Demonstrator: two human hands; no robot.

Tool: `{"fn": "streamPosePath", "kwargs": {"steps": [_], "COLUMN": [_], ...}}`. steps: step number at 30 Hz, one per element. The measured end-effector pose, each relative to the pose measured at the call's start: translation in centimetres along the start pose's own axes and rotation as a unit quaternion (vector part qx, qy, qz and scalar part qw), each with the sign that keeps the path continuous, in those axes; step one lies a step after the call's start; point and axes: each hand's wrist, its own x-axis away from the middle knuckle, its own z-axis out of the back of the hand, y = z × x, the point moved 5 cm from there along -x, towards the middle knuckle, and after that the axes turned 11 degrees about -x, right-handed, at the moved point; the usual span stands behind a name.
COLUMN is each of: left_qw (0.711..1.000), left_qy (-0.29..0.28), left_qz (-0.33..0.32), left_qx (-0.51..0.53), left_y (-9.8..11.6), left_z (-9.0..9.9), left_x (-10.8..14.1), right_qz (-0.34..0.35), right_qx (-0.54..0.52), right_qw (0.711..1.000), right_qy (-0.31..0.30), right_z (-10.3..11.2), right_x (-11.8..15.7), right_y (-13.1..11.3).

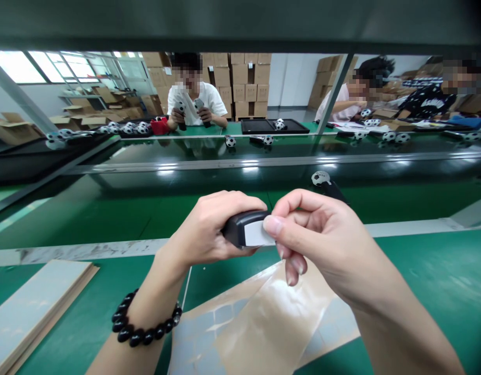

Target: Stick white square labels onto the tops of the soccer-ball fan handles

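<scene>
My left hand [213, 224] is wrapped round a black, rounded plastic item [235, 230], whose far part is hidden by my fingers. On its near face lies a pale grey-white sticker [254, 234]. The thumb and forefinger of my right hand [311, 229] pinch the sticker's right end against the item, with the other fingers curled below. Under both hands, sheets of pale stickers on tan backing paper [260, 323] are spread on the green table [428, 281].
A stack of sticker sheets [41, 307] lies at left. Beyond a pale rail runs a dark green conveyor [108, 208], carrying a black-handled item with a football-patterned head [320, 178]. Similar items lie farther back. Several people sit opposite; one [197, 104] holds two such items.
</scene>
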Motion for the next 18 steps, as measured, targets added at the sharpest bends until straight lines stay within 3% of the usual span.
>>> {"fn": "streamPosePath", "kwargs": {"steps": [18], "left_qw": [1.000], "left_qy": [0.000], "left_qz": [-0.007], "left_qx": [-0.005], "left_y": [0.24], "left_z": [0.09], "left_x": [-0.06], "right_qz": [-0.010], "right_qx": [-0.018], "right_qw": [1.000], "right_qy": [-0.007], "right_z": [-0.07], "right_x": [-0.14], "right_y": [0.13]}}
